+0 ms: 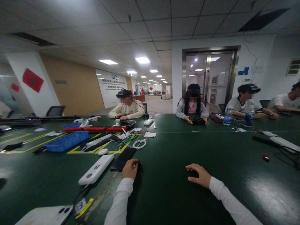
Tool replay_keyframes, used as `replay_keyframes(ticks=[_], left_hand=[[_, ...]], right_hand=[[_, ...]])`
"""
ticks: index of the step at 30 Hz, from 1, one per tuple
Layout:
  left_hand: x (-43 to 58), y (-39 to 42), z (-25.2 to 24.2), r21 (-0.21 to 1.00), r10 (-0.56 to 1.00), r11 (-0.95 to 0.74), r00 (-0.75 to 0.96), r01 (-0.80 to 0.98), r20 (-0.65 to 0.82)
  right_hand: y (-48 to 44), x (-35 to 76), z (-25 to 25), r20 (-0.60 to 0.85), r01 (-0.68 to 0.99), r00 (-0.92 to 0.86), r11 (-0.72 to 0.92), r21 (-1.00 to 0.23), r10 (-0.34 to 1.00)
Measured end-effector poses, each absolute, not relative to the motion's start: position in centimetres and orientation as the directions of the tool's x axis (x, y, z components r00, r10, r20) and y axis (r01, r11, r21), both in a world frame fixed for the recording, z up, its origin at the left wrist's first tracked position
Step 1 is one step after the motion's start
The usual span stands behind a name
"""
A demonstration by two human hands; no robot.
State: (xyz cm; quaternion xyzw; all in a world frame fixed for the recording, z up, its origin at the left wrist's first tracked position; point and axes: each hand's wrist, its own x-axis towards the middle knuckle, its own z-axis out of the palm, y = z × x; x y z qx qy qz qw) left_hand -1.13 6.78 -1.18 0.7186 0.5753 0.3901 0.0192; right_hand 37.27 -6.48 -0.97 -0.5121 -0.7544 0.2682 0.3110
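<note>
My left hand point(129, 169) is curled over the green table, beside the lower right end of a black phone point(123, 158). A small dark thing shows at its fingertips, too small to name. My right hand point(199, 175) hovers over the bare tabletop to the right, thumb and fingers apart and nothing between them. Left of my left hand lies a white power bank point(96, 169) with a cable. A white phone point(44, 215) lies at the lower left, near a yellow-edged tag point(84, 208).
A blue tray point(67, 141), a coiled white cable point(139, 143) and red strips point(96, 128) lie on the left half. Across the table sit several people wearing headsets. Bottles point(227, 117) stand at the right, with a small red-and-black item point(265, 157) nearer.
</note>
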Motion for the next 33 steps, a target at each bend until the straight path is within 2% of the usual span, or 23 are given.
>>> replay_keyframes(ticks=[10, 15, 19, 22, 25, 29, 33], left_hand=[[-0.8, 6.2, -0.7, 0.454, 0.833, -0.349, 0.049, 0.820, 0.551], [0.9, 5.5, -0.3, 0.499, 0.870, -0.350, 0.078, 0.793, 0.486], [6.0, 4.0, -0.5, 0.607, 0.885, -0.416, 0.147, 0.678, 0.442], [11.4, 2.2, -0.8, 0.711, 0.862, -0.507, 0.274, 0.487, 0.427], [16.3, 0.4, -1.1, 0.759, 0.821, -0.551, 0.387, 0.346, 0.420], [19.8, -0.9, -1.3, 0.764, 0.788, -0.571, 0.464, 0.301, 0.406], [20.2, -1.0, -1.3, 0.798, 0.801, -0.537, 0.461, 0.273, 0.382]], right_hand=[[-5.0, 37.1, -2.2, 0.161, 0.655, -0.265, 0.299, -0.694, 0.951], [-5.4, 37.1, -1.6, 0.131, 0.650, -0.275, 0.284, -0.705, 0.952], [-6.2, 36.9, -0.6, 0.165, 0.652, -0.247, 0.289, -0.700, 0.955], [-6.7, 36.9, 0.1, 0.188, 0.654, -0.254, 0.312, -0.689, 0.949], [-6.7, 36.8, 0.6, 0.206, 0.677, -0.264, 0.333, -0.656, 0.942], [-6.3, 36.7, 0.6, 0.252, 0.698, -0.274, 0.372, -0.612, 0.928], [-6.0, 36.7, 0.3, 0.274, 0.698, -0.276, 0.388, -0.602, 0.921]])
